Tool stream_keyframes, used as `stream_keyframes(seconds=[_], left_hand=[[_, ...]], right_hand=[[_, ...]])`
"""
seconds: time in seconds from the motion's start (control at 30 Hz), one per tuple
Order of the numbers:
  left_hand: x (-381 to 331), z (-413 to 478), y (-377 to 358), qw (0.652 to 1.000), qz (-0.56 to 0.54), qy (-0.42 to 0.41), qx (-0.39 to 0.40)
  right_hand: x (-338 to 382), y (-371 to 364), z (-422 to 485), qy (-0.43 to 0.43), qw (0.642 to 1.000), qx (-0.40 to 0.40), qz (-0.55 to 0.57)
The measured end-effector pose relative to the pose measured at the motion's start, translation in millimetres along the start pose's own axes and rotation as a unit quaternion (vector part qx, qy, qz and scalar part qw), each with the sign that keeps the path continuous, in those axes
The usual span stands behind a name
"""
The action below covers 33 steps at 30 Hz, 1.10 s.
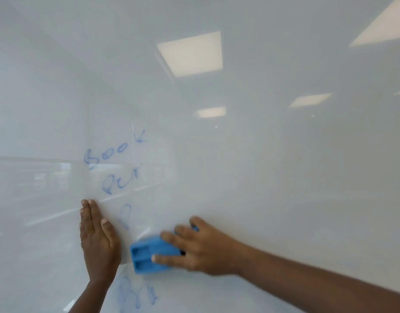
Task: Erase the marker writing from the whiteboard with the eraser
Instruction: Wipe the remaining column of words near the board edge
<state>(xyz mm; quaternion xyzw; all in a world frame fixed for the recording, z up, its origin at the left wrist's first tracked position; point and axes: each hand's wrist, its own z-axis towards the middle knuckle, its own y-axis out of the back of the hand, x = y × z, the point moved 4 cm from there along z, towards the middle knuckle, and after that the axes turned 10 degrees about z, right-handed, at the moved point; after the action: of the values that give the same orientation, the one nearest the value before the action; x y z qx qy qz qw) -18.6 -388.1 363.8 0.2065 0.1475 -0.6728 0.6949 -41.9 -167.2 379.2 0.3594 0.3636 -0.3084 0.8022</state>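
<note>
A person is facing a glossy white whiteboard [262,166] that is filling the whole view, with both bare forearms reaching in from the near edge. The left hand [97,242] is lying open against the board, its fingers straight and held together and pointing up the board, the thumb angling out to the right. The right hand [199,249] is gripping a blue eraser [147,256], its fingers spreading and curling over the eraser's top and far side while the thumb is running along its near edge. The eraser is sitting pressed against the board just to the right of the left hand, apart from it by a narrow strip of board, and its left end, showing two rectangular recesses, is sticking out past the fingers. Blue marker writing is running in a loose column near the left hand. Farthest up, the word "Book" [113,152] is slanting upward to the right; a second short word [121,180], too loosely written to read, is sitting nearer, under it. A single looped letter [125,216] is standing just beyond the eraser, between the two hands. More blue scrawl [135,294] is showing nearest the person, to the near side of the eraser and right of the left wrist. Reflections of ceiling light panels [191,54] are glaring on the far right part of the board.
</note>
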Motion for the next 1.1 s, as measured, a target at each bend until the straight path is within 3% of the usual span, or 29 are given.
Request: stream_keyframes(seconds=[0.07,0.13,0.3,0.4,0.5,0.63,0.73,0.8,0.97,1.1], left_hand=[[1,0,-1,1.0,0.003,-0.006,-0.003],[1,0,-2,1.0,0.003,-0.006,-0.006],[0,0,-1,1.0,-0.009,0.0,-0.011],[2,0,0,0.999,-0.033,0.011,-0.02],[6,1,3,0.996,-0.07,0.03,-0.037],[8,0,5,0.995,-0.077,0.039,-0.042],[8,0,7,0.996,-0.077,0.038,-0.037],[8,1,8,0.996,-0.076,0.042,-0.037],[8,0,6,0.994,-0.09,0.057,-0.038],[8,0,7,0.988,-0.127,0.077,-0.044]], right_hand=[[-43,23,30,-0.036,0.998,-0.037,-0.041],[-100,54,64,-0.152,0.982,-0.063,-0.091],[-177,84,108,-0.334,0.938,-0.06,-0.069],[-144,61,109,-0.322,0.943,-0.072,-0.051],[-81,30,94,-0.233,0.967,-0.077,-0.063],[-17,-10,67,-0.068,0.996,0.033,-0.045],[-27,-6,70,-0.008,0.997,0.043,-0.059],[-54,14,88,-0.051,0.996,0.032,-0.071],[-137,52,133,-0.271,0.961,-0.014,-0.045],[-108,33,131,-0.282,0.952,-0.086,-0.081]])
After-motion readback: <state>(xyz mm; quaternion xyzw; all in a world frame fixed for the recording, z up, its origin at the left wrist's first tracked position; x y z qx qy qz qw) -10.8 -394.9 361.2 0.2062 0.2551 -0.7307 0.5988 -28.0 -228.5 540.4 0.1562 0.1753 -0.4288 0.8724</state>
